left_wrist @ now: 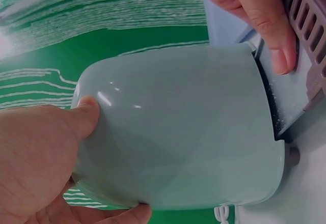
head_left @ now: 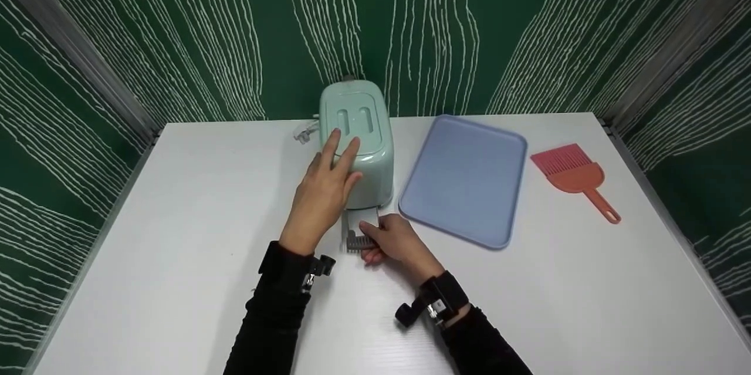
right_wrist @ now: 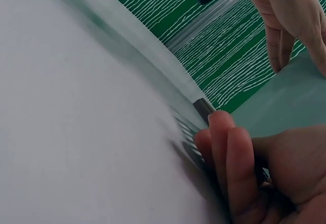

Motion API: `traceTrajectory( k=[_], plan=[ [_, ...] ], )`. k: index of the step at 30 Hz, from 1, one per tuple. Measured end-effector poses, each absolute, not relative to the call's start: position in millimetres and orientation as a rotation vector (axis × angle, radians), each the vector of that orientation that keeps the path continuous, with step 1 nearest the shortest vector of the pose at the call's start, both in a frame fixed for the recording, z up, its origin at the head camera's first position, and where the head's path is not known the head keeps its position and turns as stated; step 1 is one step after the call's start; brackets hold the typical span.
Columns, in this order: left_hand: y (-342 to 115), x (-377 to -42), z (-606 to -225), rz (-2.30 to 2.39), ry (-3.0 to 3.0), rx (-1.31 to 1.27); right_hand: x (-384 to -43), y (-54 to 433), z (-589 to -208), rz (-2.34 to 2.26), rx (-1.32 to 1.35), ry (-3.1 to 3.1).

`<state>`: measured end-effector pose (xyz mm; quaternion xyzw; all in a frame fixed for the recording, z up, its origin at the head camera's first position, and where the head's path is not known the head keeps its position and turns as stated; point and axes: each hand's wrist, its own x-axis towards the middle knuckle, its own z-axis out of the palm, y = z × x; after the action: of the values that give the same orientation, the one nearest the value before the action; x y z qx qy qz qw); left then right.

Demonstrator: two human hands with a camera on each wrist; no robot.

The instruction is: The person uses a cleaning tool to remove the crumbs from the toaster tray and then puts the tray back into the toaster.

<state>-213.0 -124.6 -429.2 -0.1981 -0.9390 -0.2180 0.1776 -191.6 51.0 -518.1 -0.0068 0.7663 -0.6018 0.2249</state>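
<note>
Toaster: the mint-green toaster (head_left: 371, 151) stood at 12 o'clock on the white counter (head_left: 205, 234), two oblong recesses in its lid.
Crumb tray: the flat crumb tray (head_left: 359, 219) jutted from the toaster's 6 o'clock end, pale specks on its surface near the opening.
Left hand: the left hand (head_left: 320, 199) rested on the toaster from 7 o'clock, fingers spread and unclenched.
Right hand: the right hand (head_left: 398, 240), at the toaster's 5 o'clock, pinched the crumb tray at its grey slotted edge (head_left: 359, 242), thumb on top; the fingertips underneath were partly hidden, so their exact contact was hard to judge.
Blue tray: the blue tray (head_left: 463, 181) lay flat at the toaster's 4 o'clock.
Red brush-like tool: the red brush-like tool (head_left: 577, 177) lay at the blue tray's 3 o'clock, handle towards 5.
Plug: the plug (head_left: 303, 135) lay at the toaster's 9 o'clock.
</note>
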Motion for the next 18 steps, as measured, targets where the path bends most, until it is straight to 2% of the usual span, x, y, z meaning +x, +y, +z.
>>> traceTrajectory(
  k=[18],
  plan=[
    [-124.3,-211.4,-428.1,-0.603,-2.653,-0.565,-183.8,55.0,-518.0,-1.670,-0.126,2.048]
  ],
)
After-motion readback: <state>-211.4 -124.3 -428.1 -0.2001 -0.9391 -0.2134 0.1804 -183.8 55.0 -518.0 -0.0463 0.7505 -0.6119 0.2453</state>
